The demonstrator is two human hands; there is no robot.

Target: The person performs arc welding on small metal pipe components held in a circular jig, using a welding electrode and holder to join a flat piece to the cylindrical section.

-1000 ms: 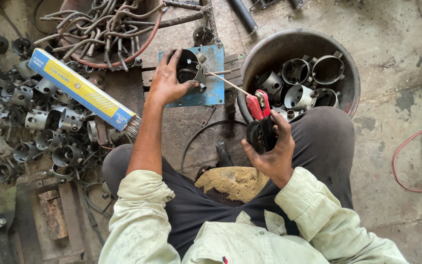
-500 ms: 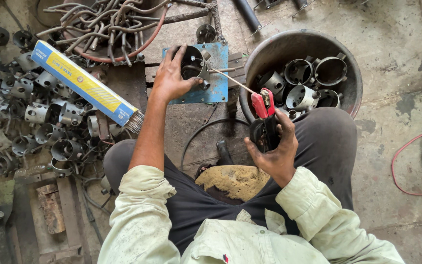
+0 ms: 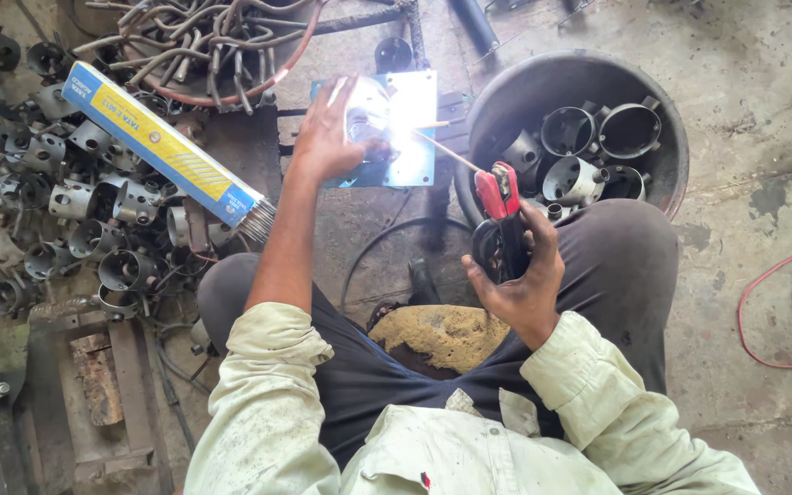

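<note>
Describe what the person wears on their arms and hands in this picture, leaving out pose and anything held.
Both arms are in pale, cream-green long sleeves of a work shirt, creased and smudged with dirt. The sleeve on the left arm is pushed up near the elbow, leaving the forearm bare; the right sleeve ends in a cuff at the wrist. The left hand and right hand are bare: no gloves, rings or watch visible.

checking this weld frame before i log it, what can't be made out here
Head view, the only one:
- The workpiece under the left hand on the blue plate: washed out by the arc glare.
- The rod tip: lost in the same glare.
- The right hand grip on the red holder: its handle is covered by the fingers.
- The wire pile: cut off by the top edge.
- The cables: run off the right edge.
</note>
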